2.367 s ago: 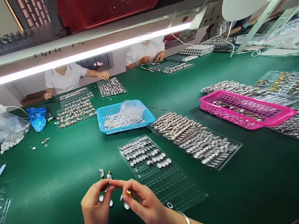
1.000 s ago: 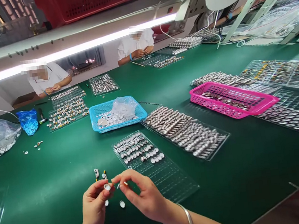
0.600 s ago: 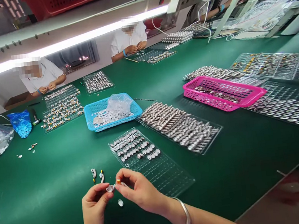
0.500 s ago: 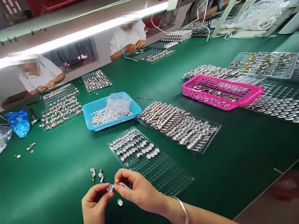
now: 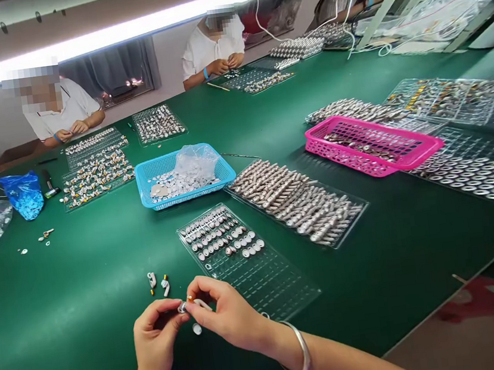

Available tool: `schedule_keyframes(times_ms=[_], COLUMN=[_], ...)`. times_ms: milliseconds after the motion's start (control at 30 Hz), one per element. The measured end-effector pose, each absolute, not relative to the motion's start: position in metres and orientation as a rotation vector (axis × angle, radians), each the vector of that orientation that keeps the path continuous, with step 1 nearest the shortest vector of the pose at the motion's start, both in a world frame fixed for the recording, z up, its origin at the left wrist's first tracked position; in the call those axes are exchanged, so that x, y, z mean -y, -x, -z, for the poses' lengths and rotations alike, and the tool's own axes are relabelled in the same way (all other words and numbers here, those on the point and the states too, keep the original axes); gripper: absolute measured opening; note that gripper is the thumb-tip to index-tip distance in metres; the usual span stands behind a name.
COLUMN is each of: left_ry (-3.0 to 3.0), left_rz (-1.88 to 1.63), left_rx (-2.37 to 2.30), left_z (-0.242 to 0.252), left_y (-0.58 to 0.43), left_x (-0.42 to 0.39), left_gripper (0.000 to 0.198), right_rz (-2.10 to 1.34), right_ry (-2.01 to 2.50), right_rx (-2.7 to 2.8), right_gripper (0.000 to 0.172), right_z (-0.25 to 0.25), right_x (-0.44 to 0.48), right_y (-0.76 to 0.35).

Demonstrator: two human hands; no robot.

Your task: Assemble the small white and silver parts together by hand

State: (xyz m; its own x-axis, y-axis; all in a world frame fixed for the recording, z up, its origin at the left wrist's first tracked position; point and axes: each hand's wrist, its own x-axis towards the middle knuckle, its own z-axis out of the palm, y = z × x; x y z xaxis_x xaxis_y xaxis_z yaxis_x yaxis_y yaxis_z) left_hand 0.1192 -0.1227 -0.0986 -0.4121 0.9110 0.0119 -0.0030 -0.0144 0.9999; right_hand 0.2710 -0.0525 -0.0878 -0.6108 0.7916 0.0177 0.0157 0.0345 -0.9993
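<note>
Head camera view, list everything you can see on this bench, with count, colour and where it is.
Table: one, green, under everything.
Clear tray: one, part-filled with silver caps, just beyond the hands.
Blue basket: one, holding silver discs and a clear bag, centre.
Tray of metal cylinders: one, silver, right of centre.
Pink basket: one, right.
Blue bag: one, far left.
Loose white parts: a few, with yellow tips, left of the clear tray.
Co-workers: two, white shirts, seated across the table.
Left hand: red wrist cord, pinching a small silver cap.
Right hand: silver bangle, pinching a small yellow-tipped part against that cap.
</note>
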Motion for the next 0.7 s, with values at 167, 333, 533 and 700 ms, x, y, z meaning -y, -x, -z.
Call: schedule_keyframes(times_ms=[167,333,533,700], left_ry=[-0.999,-1.023,-1.051,-1.07], left_rz=[-1.528,-1.521,-1.512,-1.509], left_rx=[-1.521,-1.526,-1.546,-1.566], left_z=[0.0987,0.1004,0.0991,0.099], left_y=[-0.1193,-0.1182,-0.118,-0.1179], left_x=[0.1219,0.1222,0.1216,0.1212], left_gripper=[0.017,0.016,0.015,0.016], right_rz=[-1.629,-1.643,-1.623,-1.601], right_ry=[0.826,0.832,0.824,0.83], right_rx=[1.695,1.695,1.713,1.73], right_gripper=[0.017,0.017,0.014,0.012], right_z=[0.0916,0.0895,0.0872,0.0894], right_x=[0.0526,0.0526,0.0521,0.0517], right_y=[-0.2713,-0.271,-0.2697,-0.2685])
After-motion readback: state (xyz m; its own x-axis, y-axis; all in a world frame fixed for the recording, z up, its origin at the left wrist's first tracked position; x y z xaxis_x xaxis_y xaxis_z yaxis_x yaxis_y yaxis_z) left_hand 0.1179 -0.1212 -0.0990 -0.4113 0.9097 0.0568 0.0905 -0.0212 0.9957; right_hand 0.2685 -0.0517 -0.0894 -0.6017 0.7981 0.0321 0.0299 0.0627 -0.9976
